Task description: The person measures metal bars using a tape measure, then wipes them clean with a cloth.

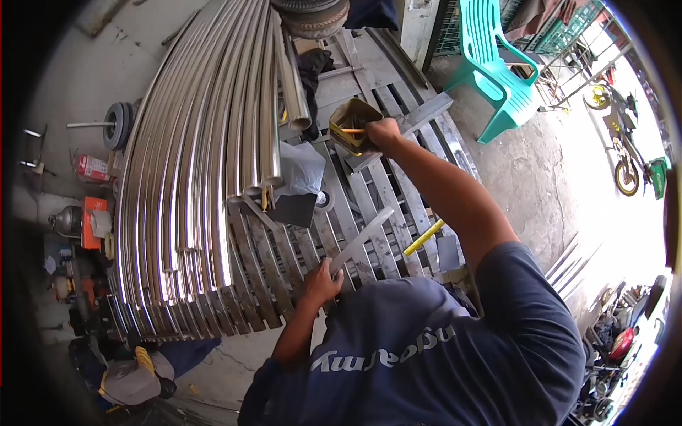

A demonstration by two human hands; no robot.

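Observation:
My left hand (pixel 320 282) is closed around the near end of a flat steel bar (pixel 364 236), which slants up and to the right over a slatted steel frame (pixel 398 192). My right hand (pixel 383 133) reaches far forward to a small open brown box (pixel 350 113) standing on the frame. Its fingers pinch a yellow pencil (pixel 351 130) that points into the box. My blue shirt fills the bottom of the view.
A big bundle of curved stainless tubes (pixel 206 142) lies on the left half of the frame. A yellow-handled tool (pixel 424 238) rests on the slats near my right arm. A teal plastic chair (pixel 497 71) and a motorcycle (pixel 625 156) stand at the right. Tools and boxes (pixel 92 220) crowd the left floor.

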